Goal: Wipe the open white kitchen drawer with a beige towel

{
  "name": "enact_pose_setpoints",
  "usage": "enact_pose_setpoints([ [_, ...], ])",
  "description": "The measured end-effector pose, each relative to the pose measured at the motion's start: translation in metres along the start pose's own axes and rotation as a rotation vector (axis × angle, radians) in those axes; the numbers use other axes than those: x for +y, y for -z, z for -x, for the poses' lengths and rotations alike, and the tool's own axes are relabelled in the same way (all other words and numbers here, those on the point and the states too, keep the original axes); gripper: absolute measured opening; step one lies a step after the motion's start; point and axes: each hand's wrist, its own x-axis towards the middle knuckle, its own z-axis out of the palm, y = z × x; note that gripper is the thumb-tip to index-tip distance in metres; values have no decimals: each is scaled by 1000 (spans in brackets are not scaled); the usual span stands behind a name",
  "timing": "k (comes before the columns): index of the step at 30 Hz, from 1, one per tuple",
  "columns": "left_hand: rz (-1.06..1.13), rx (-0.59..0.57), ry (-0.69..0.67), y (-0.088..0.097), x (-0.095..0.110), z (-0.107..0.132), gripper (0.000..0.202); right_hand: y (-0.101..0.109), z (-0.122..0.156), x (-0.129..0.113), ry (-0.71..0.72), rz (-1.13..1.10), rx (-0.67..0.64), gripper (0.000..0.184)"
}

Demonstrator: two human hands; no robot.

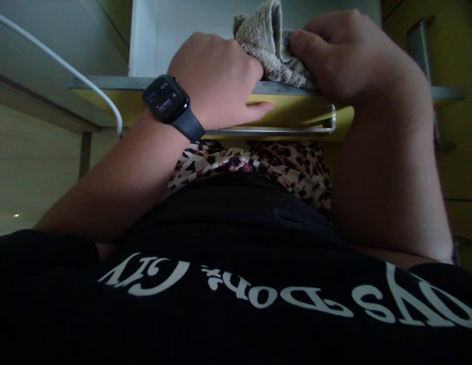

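A grey-brown terry cloth (pixel 276 48) is bunched up at the top edge of a pulled-out drawer. My right hand (pixel 338 56) is closed on the cloth's right side, thumb pressed against it. My left hand (pixel 220 76), with a black watch at the wrist, grips the drawer front (pixel 296 107). Its thumb lies along the yellow outer face, while its other fingers curl over the edge and are mostly hidden. The left knuckles are right beside the cloth. Inside the drawer, a pale bottom (pixel 197 17) shows behind both hands.
A metal bar handle (pixel 281 132) runs across the drawer front, close to my patterned legwear (pixel 296 165). A white cable (pixel 64 63) hangs at the left. More yellow cabinet fronts (pixel 458 101) with metal handles stand at the right.
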Motion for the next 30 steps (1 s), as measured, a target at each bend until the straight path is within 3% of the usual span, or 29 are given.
enact_pose_setpoints([
  [30,10,-40,13,-1,-1,-2,79,0,1,2,8,32,3,43],
])
